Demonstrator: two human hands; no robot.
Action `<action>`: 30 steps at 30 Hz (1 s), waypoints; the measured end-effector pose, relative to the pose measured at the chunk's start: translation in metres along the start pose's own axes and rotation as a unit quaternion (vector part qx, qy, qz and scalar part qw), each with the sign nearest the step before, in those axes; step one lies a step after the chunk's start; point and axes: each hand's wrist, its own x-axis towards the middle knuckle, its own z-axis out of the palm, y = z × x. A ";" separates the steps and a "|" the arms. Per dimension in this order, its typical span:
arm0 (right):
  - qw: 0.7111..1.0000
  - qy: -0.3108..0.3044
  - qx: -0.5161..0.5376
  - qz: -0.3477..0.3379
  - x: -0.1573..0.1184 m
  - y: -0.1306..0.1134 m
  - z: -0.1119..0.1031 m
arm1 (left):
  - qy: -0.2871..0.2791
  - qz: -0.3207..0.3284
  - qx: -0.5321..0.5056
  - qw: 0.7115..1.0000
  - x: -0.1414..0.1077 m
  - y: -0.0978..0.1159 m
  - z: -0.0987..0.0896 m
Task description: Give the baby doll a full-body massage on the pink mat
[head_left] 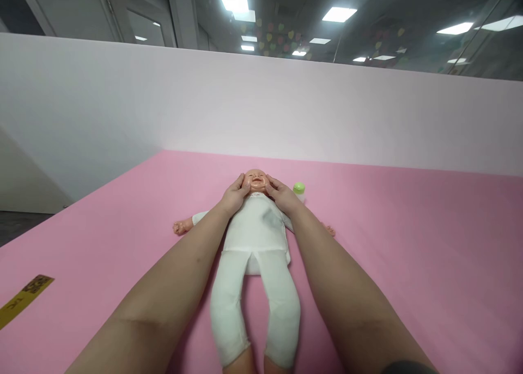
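Doll [256, 221] face-up on pink surface [379, 243], its head between our left hand's [283, 195] and right hand's [236, 195] fingers, which cup the cheeks, one hand per side. Our forearms run up along either side of the doll, converging at its head; green-capped bottle [299, 188] just beside our left hand.

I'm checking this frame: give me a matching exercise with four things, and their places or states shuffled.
1. doll
2. left hand
3. green cap
4. yellow strip

A. beside the right hand
B. on the pink surface, near the view's left edge
C. face up, in white clothes
D. against the doll's head

Pairs: 1-C; 2-D; 3-A; 4-B
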 end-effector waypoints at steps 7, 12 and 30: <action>1.000 0.022 -0.008 0.009 0.000 0.000 0.004 | 0.006 0.002 0.005 1.000 0.000 0.001 0.000; 0.999 0.021 -0.034 0.002 -0.002 -0.002 0.010 | -0.015 0.020 0.079 0.997 -0.002 0.003 -0.005; 1.000 0.003 0.026 0.013 -0.002 0.001 0.002 | 0.014 0.010 -0.021 1.000 -0.003 0.003 0.000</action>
